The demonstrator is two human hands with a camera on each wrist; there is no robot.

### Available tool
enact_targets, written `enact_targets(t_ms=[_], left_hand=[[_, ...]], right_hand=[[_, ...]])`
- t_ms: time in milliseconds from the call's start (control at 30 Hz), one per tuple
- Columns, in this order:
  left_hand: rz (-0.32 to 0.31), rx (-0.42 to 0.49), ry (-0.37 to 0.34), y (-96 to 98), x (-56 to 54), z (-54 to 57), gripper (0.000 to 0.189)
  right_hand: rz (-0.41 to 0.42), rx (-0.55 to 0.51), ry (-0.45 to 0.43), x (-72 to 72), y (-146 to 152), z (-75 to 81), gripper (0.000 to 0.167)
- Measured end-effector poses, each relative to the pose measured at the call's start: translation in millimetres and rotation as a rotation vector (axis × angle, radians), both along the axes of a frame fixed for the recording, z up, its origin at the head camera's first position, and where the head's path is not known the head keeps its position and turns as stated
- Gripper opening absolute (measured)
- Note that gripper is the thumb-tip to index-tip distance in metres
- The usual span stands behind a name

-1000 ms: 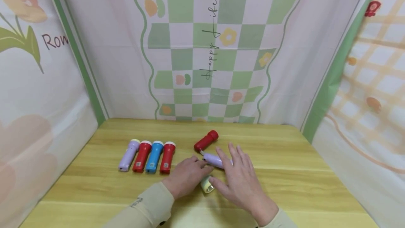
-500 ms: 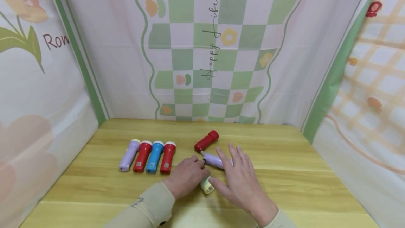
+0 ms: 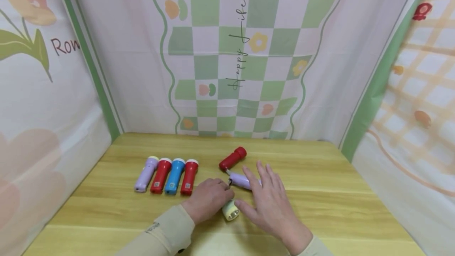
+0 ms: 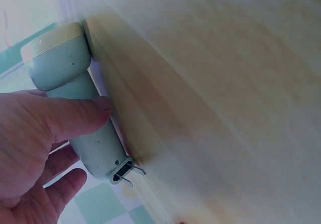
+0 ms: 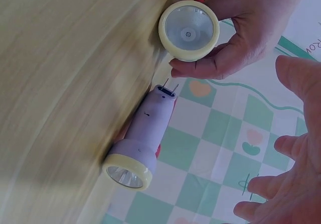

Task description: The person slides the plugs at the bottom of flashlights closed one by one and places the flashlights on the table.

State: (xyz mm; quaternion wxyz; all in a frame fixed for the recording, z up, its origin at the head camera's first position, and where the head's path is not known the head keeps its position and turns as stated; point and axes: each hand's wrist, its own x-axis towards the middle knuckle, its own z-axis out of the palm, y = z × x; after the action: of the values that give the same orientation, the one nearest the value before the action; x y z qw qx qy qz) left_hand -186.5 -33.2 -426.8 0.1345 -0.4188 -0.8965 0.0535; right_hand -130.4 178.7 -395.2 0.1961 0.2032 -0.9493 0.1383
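My left hand grips a pale green flashlight between thumb and fingers, low at the tabletop. Its cream-rimmed head faces the person, and two metal prongs stick out of its tail in the left wrist view. With fingers spread and straight, my right hand holds nothing. It partly covers a purple flashlight in the head view; this one lies on the table, also with prongs out at its tail. Behind it lies a red flashlight, tilted, a short metal prong at its near end.
To the left, a row lies side by side on the wooden table: a purple flashlight, a red flashlight, a blue flashlight and another red flashlight. Printed cloth hangs behind and at both sides.
The left hand has drawn the pale green flashlight slightly left and toward the person, so more of its lens shows. The right hand stays in place.
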Motion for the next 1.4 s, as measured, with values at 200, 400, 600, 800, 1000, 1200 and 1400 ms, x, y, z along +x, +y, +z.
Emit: enact_targets(t_ms=[200,400,600,800,1000,1200,1400], left_hand=[[0.009,-0.021,-0.027,-3.3,1.1,3.2,0.027],[0.022,-0.027,-0.052,-7.4,2.6,7.8,0.031],[0.038,-0.019,-0.044,-11.1,2.8,10.1,0.037],[0.048,-0.009,-0.046,-14.4,2.1,8.9,0.039],[0.052,0.040,-0.021,-17.7,2.4,8.6,0.035],[0.019,0.121,0.049,-21.2,2.5,7.9,0.033],[-0.013,0.178,0.091,-23.8,2.3,9.5,0.043]], right_hand=[[0.007,-0.009,0.003,0.0,-1,-0.4,0.084],[0.017,-0.003,0.016,0.6,-2,0.5,0.083],[0.013,-0.005,0.008,1.0,-3,0.3,0.083],[0.014,-0.004,0.012,1.2,-3,-0.3,0.083],[0.013,-0.011,0.007,1.2,-3,-0.8,0.086],[0.011,-0.004,0.035,0.3,-3,-2.0,0.086],[0.007,-0.002,0.015,-0.6,-3,-1.8,0.083]])
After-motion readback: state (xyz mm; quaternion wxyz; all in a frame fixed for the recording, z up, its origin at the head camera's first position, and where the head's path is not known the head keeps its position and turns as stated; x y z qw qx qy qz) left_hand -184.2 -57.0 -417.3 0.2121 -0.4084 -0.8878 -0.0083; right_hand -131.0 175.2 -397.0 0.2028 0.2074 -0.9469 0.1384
